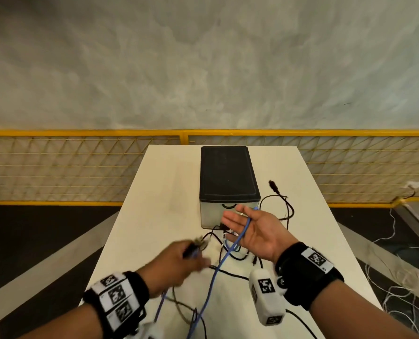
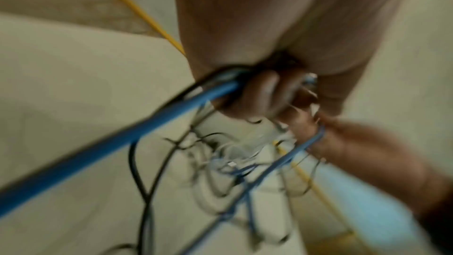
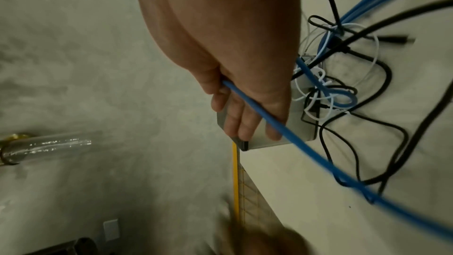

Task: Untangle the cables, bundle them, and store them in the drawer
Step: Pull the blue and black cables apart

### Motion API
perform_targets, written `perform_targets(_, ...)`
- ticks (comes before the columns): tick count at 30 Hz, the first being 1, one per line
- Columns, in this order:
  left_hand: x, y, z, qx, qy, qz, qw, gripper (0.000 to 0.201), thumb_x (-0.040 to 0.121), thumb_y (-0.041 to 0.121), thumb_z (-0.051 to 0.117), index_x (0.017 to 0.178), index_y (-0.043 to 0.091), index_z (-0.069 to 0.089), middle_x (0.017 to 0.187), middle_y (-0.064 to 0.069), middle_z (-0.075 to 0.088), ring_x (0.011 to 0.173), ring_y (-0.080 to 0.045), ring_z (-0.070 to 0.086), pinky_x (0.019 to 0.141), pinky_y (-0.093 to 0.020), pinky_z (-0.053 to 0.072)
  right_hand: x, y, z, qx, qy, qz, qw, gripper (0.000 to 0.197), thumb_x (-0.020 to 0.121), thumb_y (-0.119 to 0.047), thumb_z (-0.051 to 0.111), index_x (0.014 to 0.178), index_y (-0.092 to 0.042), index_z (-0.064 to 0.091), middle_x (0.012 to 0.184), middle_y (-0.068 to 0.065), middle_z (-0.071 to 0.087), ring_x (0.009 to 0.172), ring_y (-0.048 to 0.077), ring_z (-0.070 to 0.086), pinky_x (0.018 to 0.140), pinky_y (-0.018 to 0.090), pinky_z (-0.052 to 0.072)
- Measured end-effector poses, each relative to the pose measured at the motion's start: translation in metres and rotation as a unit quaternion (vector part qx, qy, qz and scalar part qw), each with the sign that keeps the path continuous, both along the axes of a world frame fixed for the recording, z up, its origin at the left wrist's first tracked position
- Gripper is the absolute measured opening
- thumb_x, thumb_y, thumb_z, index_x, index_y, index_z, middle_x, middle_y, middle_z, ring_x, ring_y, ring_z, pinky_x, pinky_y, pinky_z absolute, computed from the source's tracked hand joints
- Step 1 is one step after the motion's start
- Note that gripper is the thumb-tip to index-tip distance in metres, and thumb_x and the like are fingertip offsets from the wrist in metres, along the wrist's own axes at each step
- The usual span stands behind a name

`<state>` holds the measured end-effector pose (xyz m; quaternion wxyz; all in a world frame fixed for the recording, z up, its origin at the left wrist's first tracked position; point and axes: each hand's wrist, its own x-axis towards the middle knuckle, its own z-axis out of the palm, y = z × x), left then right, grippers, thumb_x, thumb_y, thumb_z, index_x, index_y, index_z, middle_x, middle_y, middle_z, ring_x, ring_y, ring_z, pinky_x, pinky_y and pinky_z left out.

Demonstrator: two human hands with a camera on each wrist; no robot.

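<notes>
The right hand (image 1: 251, 234) lay palm up with its fingers straight and relaxed, and the blue cable (image 1: 224, 256) ran across the palm and over the fingers, its end just past the fingertips. The left hand (image 1: 179, 261) was blurred, but its fingers were curled round a bunch of strands, blue and black among them. Below and between the two hands the knot (image 3: 328, 84) of black, white and blue leads lay on the table (image 1: 169, 192), just in front of the drawer box (image 1: 226, 172), whose drawer looked closed.

The step in hand seemed to be freeing the blue cable. It would go best if the right fingers closed lightly near the plug and fed it back through each loop, while the left hand held the rest slack. A hard pull would likely tighten the knot under the fingers.
</notes>
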<state>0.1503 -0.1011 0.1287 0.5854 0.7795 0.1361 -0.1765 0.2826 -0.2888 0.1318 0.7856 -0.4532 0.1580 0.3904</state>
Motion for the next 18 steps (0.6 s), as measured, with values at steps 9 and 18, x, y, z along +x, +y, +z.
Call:
perform_targets(9,0.058,-0.055,0.005,-0.055,-0.111,0.054,0.991,0.01,0.086,0.004,0.071,0.079,0.006,0.065,0.062,0.006,0.064,0.053,-0.002,0.059,0.05,-0.014,0.046,-0.022,0.011,-0.002,0.0,0.0,0.05,0.999,0.038,0.103,-0.034,0.036,0.102,-0.013,0.068,0.094,0.01,0.073,0.094,0.026,0.062,0.101,0.046,0.037)
perform_targets(18,0.011,-0.009,-0.004,-0.03,0.071,-0.103,0.992,0.011,0.083,0.014,0.072,0.075,0.019,0.067,0.06,0.003,0.056,0.047,-0.009,0.038,0.045,-0.023,0.03,-0.008,0.007,-0.007,-0.006,0.053,0.008,0.999,0.037,0.104,-0.029,0.039,0.115,0.0,0.059,0.113,0.023,0.07,0.107,0.036,0.065,0.087,0.049,0.05)
